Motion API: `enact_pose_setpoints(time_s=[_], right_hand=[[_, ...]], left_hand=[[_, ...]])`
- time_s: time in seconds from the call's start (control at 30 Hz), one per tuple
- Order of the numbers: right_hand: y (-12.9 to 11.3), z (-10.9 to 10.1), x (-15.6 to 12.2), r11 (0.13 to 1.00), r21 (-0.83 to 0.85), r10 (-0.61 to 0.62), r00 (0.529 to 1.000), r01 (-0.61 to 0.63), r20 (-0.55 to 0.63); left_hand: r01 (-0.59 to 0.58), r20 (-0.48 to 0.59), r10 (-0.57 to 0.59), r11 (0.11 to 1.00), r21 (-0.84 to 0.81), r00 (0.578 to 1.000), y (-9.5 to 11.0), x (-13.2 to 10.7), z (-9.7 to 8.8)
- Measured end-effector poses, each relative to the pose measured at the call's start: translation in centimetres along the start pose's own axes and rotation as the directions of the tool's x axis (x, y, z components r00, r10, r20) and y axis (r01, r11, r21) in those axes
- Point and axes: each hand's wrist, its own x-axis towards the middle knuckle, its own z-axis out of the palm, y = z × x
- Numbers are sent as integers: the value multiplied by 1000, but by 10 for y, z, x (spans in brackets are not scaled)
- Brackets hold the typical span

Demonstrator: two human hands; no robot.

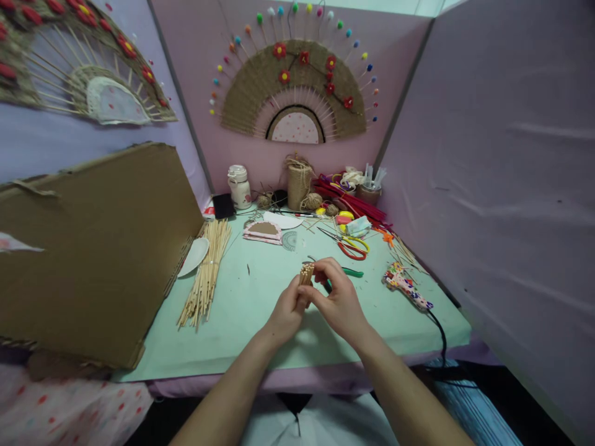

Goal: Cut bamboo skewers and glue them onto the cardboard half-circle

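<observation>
Both hands meet above the middle of the pale green table (242, 322). My left hand (288, 310) is closed round a short bundle of thin wooden sticks (306, 273) held upright, the cut ends facing up. My right hand (339, 297) is curled against the same bundle from the right, its fingertips pinching the top of the sticks. A green-handled tool (352, 271) lies on the table just behind my right hand, partly hidden by it.
A pile of long wooden sticks (207, 272) lies at the left beside a big cardboard sheet (93, 248). Scissors (348, 244), a patterned glue gun (406, 286) with its black cord, twine spools (299, 181), a white jar (238, 186) and craft scraps crowd the back. Decorated fans hang on the walls.
</observation>
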Motion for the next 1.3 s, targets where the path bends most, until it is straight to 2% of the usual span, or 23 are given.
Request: enact_pose_setpoints(time_s=[0.13, 0.3, 0.43, 0.57, 0.67, 0.87, 0.97, 1.07, 1.2, 1.3], right_hand=[[-4, 0, -1, 999, 29, -20, 999, 21, -43], [-5, -2, 0, 1000, 27, -7, 1000, 8, -12], [-2, -4, 0, 997, 61, 51, 998, -53, 26], [-2, -6, 2, 998, 45, 33, 999, -34, 27], [-4, -7, 3, 999, 33, 26, 999, -27, 36], [-6, -7, 5, 1000, 5, -3, 999, 3, 38], [-8, -7, 6, 999, -24, -30, 998, 31, 52], [-9, -8, 8, 997, -56, -52, 995, 57, 82], [-7, -11, 8, 995, -76, -56, 990, 66, 128], [-7, -12, 8, 996, -68, -51, 989, 61, 137]], left_hand=[[21, -23, -22, 999, -27, 999, 2, 0, 4], [-5, -40, 5, 1000, 16, 999, 6, 0, 4], [37, -27, -36, 999, 19, 999, 1, 1, 4], [51, -29, -52, 997, -56, 998, -5, 2, 6], [27, -49, -32, 995, -100, 998, -6, 2, 8], [-108, -114, 103, 993, -42, 988, -5, 4, 12], [-126, -141, 119, 991, -41, 983, -5, 5, 13], [-108, -153, 96, 992, -70, 984, -6, 5, 14], [-31, -147, 4, 983, -183, 989, -6, 3, 14], [-8, -136, -15, 986, -165, 991, -4, 2, 12]])
